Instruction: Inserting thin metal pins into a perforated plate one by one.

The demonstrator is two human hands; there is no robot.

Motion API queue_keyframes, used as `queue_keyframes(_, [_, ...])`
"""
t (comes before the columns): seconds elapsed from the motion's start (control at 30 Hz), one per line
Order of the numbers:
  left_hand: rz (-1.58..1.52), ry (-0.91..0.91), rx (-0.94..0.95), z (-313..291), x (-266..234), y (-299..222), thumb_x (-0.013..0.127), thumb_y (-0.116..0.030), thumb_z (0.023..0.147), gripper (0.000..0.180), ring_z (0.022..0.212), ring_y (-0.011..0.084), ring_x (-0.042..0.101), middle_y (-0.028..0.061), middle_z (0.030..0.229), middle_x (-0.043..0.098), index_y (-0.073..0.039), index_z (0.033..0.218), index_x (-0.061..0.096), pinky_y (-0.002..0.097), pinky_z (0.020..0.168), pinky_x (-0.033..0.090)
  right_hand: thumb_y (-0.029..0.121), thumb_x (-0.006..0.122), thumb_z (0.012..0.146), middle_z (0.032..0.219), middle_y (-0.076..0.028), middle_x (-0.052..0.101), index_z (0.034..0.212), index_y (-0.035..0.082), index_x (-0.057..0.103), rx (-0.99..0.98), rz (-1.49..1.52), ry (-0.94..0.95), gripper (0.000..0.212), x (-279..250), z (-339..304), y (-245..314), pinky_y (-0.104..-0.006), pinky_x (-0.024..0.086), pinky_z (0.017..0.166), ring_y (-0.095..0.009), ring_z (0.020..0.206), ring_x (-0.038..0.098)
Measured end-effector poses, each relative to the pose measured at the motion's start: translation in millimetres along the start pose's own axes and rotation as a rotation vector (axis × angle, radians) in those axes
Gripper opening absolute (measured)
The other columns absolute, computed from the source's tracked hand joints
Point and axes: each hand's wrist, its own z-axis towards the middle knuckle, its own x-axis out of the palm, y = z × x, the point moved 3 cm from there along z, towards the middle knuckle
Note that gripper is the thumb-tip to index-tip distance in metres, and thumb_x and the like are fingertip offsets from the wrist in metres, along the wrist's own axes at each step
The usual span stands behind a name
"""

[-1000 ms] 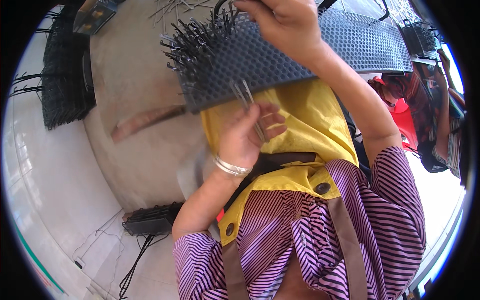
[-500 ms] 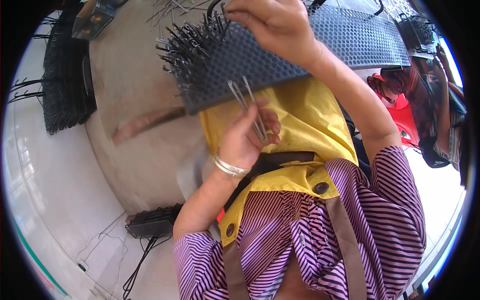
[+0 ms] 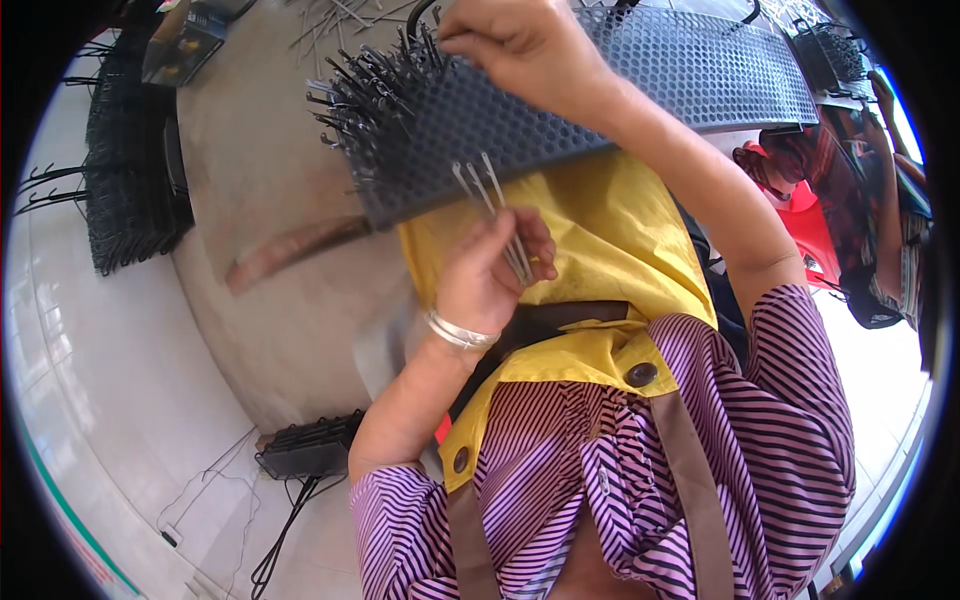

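My left hand (image 3: pixel 495 262) is closed around a few thin silvery metal rods (image 3: pixel 490 195) with small eyes at their tips, pointing up and away from me. Beyond it lies a dark perforated panel (image 3: pixel 570 110) with rows of round holes. Thin dark metal pieces (image 3: pixel 375 85) stand crowded in its left end. Over that cluster's right side my right hand (image 3: pixel 535 45) is pinched, fingertips pressed together. What sits between those fingertips, if anything, is too small to make out.
Loose thin rods (image 3: pixel 335 18) lie on the table (image 3: pixel 260 190) past the panel. A blurred brown strip (image 3: pixel 295 255) is near the panel's left corner. Racks of dark pieces (image 3: pixel 135 170) stand at the left, with a box (image 3: pixel 185 45) above. Another person (image 3: pixel 850 200) is at the right.
My right hand has shifted slightly left and away from me, still pinched. My left hand stays almost where it was, with the rods in it.
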Motion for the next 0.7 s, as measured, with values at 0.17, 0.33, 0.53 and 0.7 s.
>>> queue_keyframes(0.17, [-0.033, 0.026, 0.001, 0.6, -0.2, -0.6, 0.046, -0.022, 0.088, 0.024, 0.073, 0.0205, 0.053, 0.009, 0.083, 0.056, -0.002, 0.096, 0.055, 0.0321, 0.06, 0.047, -0.007, 0.054, 0.066, 0.058, -0.02, 0.048, 0.065, -0.004, 0.046, 0.019, -0.008, -0.077, 0.009, -0.3, 11.5, 6.1, -0.036, 0.039, 0.046, -0.034, 0.053, 0.053])
queue_keyframes(0.33, [-0.039, 0.049, 0.005, 0.4, 1.2, -0.6, 0.045, -0.021, 0.088, 0.024, 0.073, 0.0212, 0.054, 0.0097, 0.083, 0.056, -0.001, 0.096, 0.055, 0.0323, 0.06, 0.049, -0.007, 0.054, 0.063, 0.056, -0.022, 0.049, 0.062, -0.003, 0.046, -0.015, -0.186, 0.054, 0.009, 12.7, 12.4, -3.5, -0.0378, 0.04, 0.047, -0.037, 0.057, 0.053])
queue_keyframes(0.53, [0.007, 0.042, 0.039, -0.7, 6.4, -1.6, 0.045, -0.021, 0.088, 0.024, 0.073, 0.0224, 0.054, 0.0112, 0.083, 0.056, 0.0, 0.096, 0.054, 0.0328, 0.059, 0.049, 0.0, 0.053, 0.059, 0.059, -0.02, 0.052, 0.066, -0.001, 0.051, -0.103, -0.252, 0.219, 0.008, 28.9, 4.1, -8.1, -0.0414, 0.044, 0.057, -0.038, 0.062, 0.054])
queue_keyframes(0.7, [0.036, 0.047, 0.064, 0.2, 8.0, -2.9, 0.045, -0.021, 0.088, 0.025, 0.072, 0.0228, 0.054, 0.0116, 0.082, 0.056, 0.0, 0.096, 0.054, 0.0328, 0.059, 0.049, 0.009, 0.059, 0.069, 0.063, -0.02, 0.055, 0.07, -0.003, 0.054, 0.183, -0.376, 0.095, 0.012, 21.4, -2.7, -10.9, -0.0401, 0.045, 0.057, -0.037, 0.065, 0.056])
